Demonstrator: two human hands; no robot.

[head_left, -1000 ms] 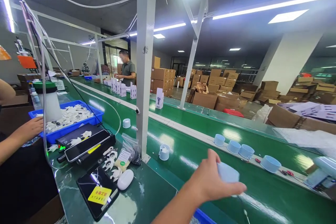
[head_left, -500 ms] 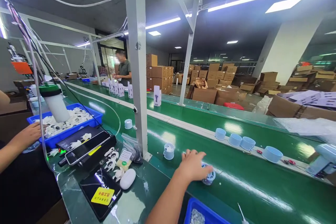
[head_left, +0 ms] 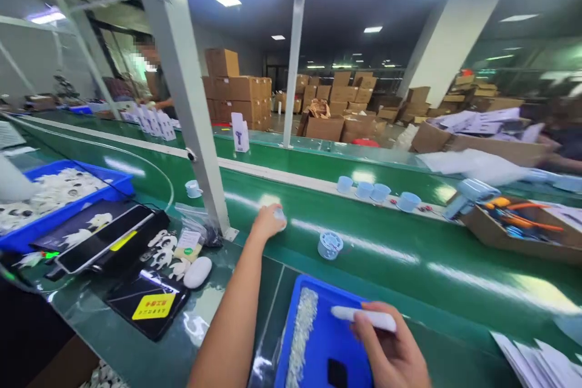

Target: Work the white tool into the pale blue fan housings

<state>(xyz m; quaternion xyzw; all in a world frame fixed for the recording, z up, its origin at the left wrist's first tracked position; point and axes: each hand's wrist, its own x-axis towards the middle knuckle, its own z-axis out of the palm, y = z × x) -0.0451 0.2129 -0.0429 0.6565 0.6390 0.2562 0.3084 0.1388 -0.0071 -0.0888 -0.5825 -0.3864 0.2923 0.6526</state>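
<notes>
My left hand (head_left: 268,224) is closed around a small light-blue cup-shaped part (head_left: 280,218) on the green belt; the fingers cover most of it. To its right stands another light-blue cup-shaped part (head_left: 330,245) with a ribbed, round inside, touched by neither hand. My right hand (head_left: 394,348) grips a white rod-like tool (head_left: 366,318) between thumb and fingers, its tip pointing left. Beneath that hand is a blue tray (head_left: 291,315) with small shiny pale pieces (head_left: 304,327) along its left side and a black square (head_left: 337,371).
Several blue cups (head_left: 364,190) line the belt's far rail. A metal post (head_left: 177,73) rises left of my left arm. Nearby lie a phone (head_left: 148,303), a white oval case (head_left: 197,272) and a blue bin (head_left: 122,182) of white parts. A carton (head_left: 513,236) sits right.
My left hand has left the ribbed cup and moved left onto another cup. My right hand has come into view with the white tool. The view has swung right.
</notes>
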